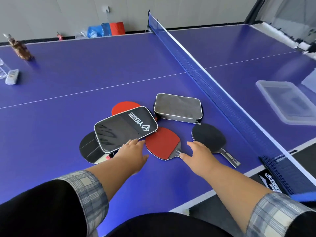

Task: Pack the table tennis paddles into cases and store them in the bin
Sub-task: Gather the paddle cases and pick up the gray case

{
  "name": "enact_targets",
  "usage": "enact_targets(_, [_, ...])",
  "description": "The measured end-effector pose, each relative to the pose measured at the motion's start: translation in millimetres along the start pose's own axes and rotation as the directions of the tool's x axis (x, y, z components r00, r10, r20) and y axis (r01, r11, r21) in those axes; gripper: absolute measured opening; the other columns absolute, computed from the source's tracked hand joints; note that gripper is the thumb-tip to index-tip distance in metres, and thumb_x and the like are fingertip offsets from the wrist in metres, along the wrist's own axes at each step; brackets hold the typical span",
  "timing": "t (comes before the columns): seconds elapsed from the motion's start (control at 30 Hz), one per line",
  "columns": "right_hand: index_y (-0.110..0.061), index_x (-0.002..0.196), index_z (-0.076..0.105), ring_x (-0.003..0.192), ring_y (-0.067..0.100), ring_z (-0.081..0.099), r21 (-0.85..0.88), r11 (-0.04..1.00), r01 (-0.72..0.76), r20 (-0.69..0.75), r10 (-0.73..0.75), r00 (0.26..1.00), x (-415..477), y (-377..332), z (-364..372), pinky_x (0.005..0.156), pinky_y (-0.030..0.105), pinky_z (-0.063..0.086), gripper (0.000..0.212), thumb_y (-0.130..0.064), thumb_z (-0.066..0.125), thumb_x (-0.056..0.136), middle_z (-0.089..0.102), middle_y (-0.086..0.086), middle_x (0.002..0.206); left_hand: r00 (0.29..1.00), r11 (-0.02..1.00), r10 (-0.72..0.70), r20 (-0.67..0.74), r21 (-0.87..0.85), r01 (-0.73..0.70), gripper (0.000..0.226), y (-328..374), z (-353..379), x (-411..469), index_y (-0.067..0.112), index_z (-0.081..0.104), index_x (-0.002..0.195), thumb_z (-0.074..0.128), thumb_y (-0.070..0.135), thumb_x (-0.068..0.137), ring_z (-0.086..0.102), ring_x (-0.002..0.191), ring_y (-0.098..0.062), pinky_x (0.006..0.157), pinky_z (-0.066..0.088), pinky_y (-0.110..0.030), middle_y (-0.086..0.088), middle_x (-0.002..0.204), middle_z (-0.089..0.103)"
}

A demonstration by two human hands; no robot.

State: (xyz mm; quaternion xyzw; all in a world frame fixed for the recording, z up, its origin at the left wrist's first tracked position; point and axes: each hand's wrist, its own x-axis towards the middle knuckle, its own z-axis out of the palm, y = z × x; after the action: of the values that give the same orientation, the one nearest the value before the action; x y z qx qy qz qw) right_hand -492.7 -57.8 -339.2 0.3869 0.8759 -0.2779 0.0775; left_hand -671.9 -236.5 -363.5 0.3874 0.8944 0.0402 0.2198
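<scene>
A black case (125, 128) with white lettering lies on top of a black-faced paddle (89, 147) and a red paddle (124, 106) whose far edge shows. A red paddle (162, 142) lies in front of the black case, handle toward me. A grey case (178, 108) sits farther back. A black paddle (209, 136) lies to the right. My left hand (131, 151) is spread, fingertips on the black case's near edge. My right hand (196, 153) is spread over the red paddle's handle, holding nothing. A clear plastic bin (289, 101) stands beyond the net.
The blue net (213, 84) crosses the blue table (85, 74) diagonally between the paddles and the bin. A brown figurine (20, 48) and a white remote (12, 76) sit far left. Bags stand by the wall. The table edge runs at lower right.
</scene>
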Motion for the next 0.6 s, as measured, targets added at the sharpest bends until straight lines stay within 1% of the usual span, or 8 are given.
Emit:
enact_targets(0.07, [-0.014, 0.152, 0.042, 0.142, 0.023, 0.039, -0.003, 1.000, 0.023, 0.032, -0.023, 0.999, 21, -4, 3, 0.112, 0.035, 0.033, 0.069, -0.047, 0.061, 0.095, 0.045, 0.006, 0.152, 0.996, 0.996, -0.088, -0.002, -0.029, 0.088, 0.065, -15, 3, 8, 0.020, 0.029, 0.151, 0.047, 0.049, 0.096, 0.028, 0.143, -0.024, 0.114, 0.027, -0.038, -0.004, 0.155, 0.033])
enact_targets(0.17, [-0.014, 0.151, 0.044, 0.139, 0.025, 0.043, -0.032, 0.996, 0.081, 0.093, -0.077, 0.993, 58, -16, 3, 0.112, 0.036, 0.036, 0.068, -0.046, 0.061, 0.094, 0.046, 0.006, 0.151, 0.974, 0.970, -0.225, 0.020, -0.091, 0.226, 0.067, -36, 4, 15, 0.023, 0.025, 0.154, 0.048, 0.049, 0.096, 0.025, 0.146, -0.025, 0.115, 0.026, -0.039, -0.004, 0.160, 0.027])
enact_targets(0.27, [-0.015, 0.151, 0.044, 0.139, 0.027, 0.043, -0.045, 0.987, 0.151, 0.135, -0.144, 0.980, 98, -32, -1, 0.114, 0.040, 0.036, 0.068, -0.048, 0.061, 0.093, 0.046, 0.007, 0.152, 0.947, 0.940, -0.319, 0.020, -0.119, 0.319, 0.067, -47, 2, 19, 0.025, 0.024, 0.154, 0.048, 0.049, 0.096, 0.023, 0.147, -0.024, 0.117, 0.027, -0.039, -0.002, 0.161, 0.024])
enact_targets(0.37, [-0.015, 0.152, 0.042, 0.144, 0.026, 0.037, -0.058, 0.977, 0.206, 0.176, -0.193, 0.965, 136, -44, 0, 0.117, 0.039, 0.032, 0.070, -0.049, 0.061, 0.094, 0.041, 0.007, 0.156, 0.933, 0.926, -0.359, 0.006, -0.127, 0.356, 0.065, -47, 2, 31, 0.025, 0.025, 0.154, 0.047, 0.047, 0.097, 0.022, 0.148, -0.024, 0.117, 0.024, -0.038, -0.001, 0.161, 0.024])
enact_targets(0.47, [-0.013, 0.151, 0.044, 0.142, 0.026, 0.040, -0.028, 0.969, 0.247, 0.201, -0.237, 0.950, 167, -53, 6, 0.116, 0.039, 0.034, 0.069, -0.046, 0.062, 0.093, 0.044, 0.008, 0.154, 0.912, 0.899, -0.409, -0.005, -0.171, 0.403, 0.063, -39, 5, 46, 0.026, 0.027, 0.153, 0.048, 0.046, 0.097, 0.022, 0.148, -0.025, 0.117, 0.023, -0.037, 0.000, 0.161, 0.024])
enact_targets(0.53, [-0.012, 0.148, 0.047, 0.137, 0.026, 0.045, 0.008, 0.966, 0.258, 0.182, -0.255, 0.950, 184, -55, 7, 0.113, 0.040, 0.037, 0.066, -0.042, 0.064, 0.092, 0.049, 0.009, 0.149, 0.905, 0.885, -0.425, 0.008, -0.206, 0.417, 0.061, -32, 9, 57, 0.027, 0.027, 0.153, 0.048, 0.045, 0.098, 0.020, 0.149, -0.025, 0.117, 0.024, -0.038, 0.002, 0.161, 0.023])
enact_targets(0.6, [-0.012, 0.146, 0.049, 0.136, 0.028, 0.045, 0.023, 0.971, 0.236, 0.111, -0.237, 0.965, 201, -49, 3, 0.113, 0.041, 0.036, 0.063, -0.039, 0.064, 0.092, 0.049, 0.010, 0.147, 0.919, 0.898, -0.395, 0.005, -0.209, 0.387, 0.060, -21, 12, 71, 0.028, 0.029, 0.152, 0.048, 0.043, 0.098, 0.021, 0.148, -0.024, 0.117, 0.026, -0.040, 0.003, 0.160, 0.025])
